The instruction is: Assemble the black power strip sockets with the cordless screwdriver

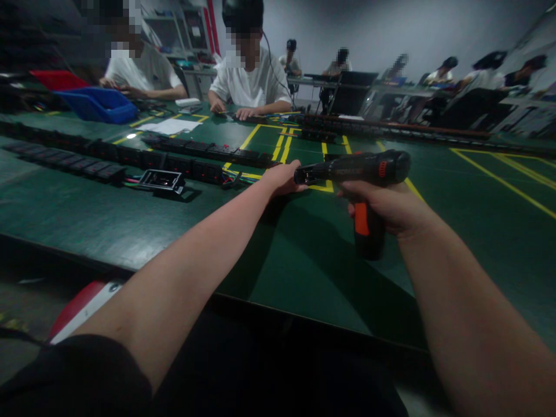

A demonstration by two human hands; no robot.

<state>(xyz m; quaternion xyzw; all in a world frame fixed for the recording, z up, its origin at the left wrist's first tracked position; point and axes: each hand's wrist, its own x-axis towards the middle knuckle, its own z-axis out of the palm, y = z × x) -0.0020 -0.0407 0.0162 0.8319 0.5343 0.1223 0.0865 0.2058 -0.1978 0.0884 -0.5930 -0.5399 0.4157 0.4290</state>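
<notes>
My right hand (382, 205) is wrapped round the handle of a black and orange power tool (356, 168), whose front end points left. My left hand (284, 176) is at the tool's front end, with its fingers partly behind the tool; what they hold, if anything, is hidden. Left of my left hand lie long black strips (165, 162) of joined modules. A black-framed part (161, 180) with coloured wires rests at the end of the nearest strip.
A blue bin (98, 105) and a red bin (58, 80) stand at the back left, near white paper (169, 126). Long dark bars (403, 128) lie across the green table (347, 289). Two people sit opposite, their hands on the far side; others sit farther back.
</notes>
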